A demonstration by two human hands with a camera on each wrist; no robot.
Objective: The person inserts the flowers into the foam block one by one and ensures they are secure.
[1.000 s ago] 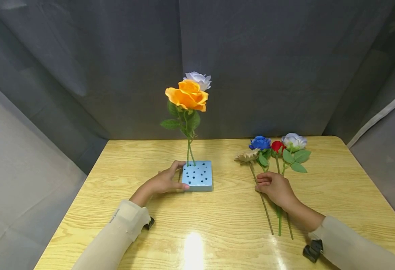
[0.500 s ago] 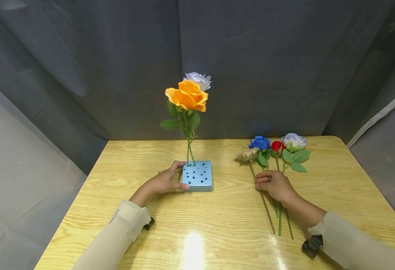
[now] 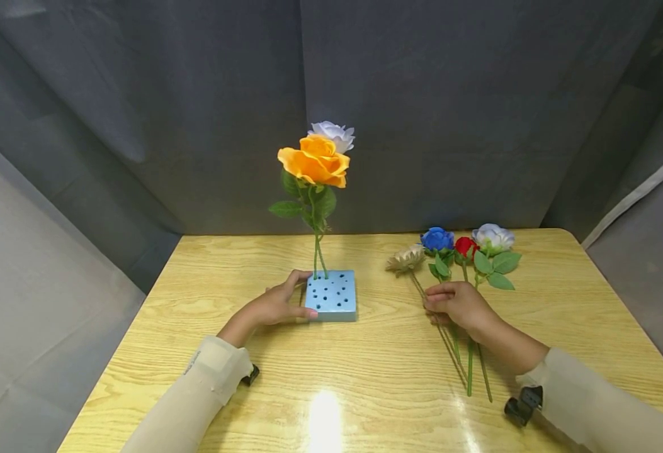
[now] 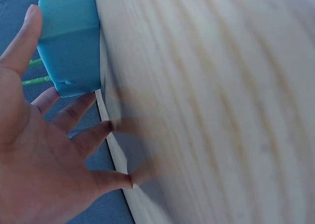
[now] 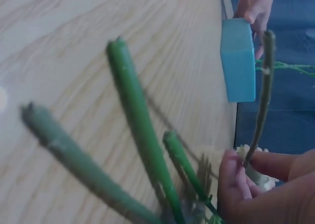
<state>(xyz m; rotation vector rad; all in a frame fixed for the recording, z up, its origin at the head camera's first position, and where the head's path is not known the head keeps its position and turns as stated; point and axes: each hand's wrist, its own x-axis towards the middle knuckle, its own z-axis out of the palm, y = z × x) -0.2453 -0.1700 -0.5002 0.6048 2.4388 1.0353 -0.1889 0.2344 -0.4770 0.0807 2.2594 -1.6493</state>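
- The relation that matters is between the beige flower (image 3: 407,258) and the blue block (image 3: 335,292): the block lies to the left of the flower, well apart from it, across the table (image 3: 399,390).
- The flower's long axis slants, its head away from the person and to the left, its cut end toward the person and to the right.
- The right hand (image 3: 460,308) pinches its stem (image 5: 264,86) narrowly between thumb and fingers, below the head; in the right wrist view the cut end stands clear of the tabletop.
- The left hand (image 3: 277,304) is the nearer one to the block and holds its left side, thumb on the near face, a finger at the far corner.
- The flower is pale, with pointed, layered petals and a thin, brownish, slightly bent stem that shows no leaves.
- Just right of its head lie a blue rose (image 3: 437,240), a red rose (image 3: 466,247) and a pale rose (image 3: 493,238).
- An orange rose (image 3: 315,163) and a white rose (image 3: 337,133) stand in the block, their stems crossing.
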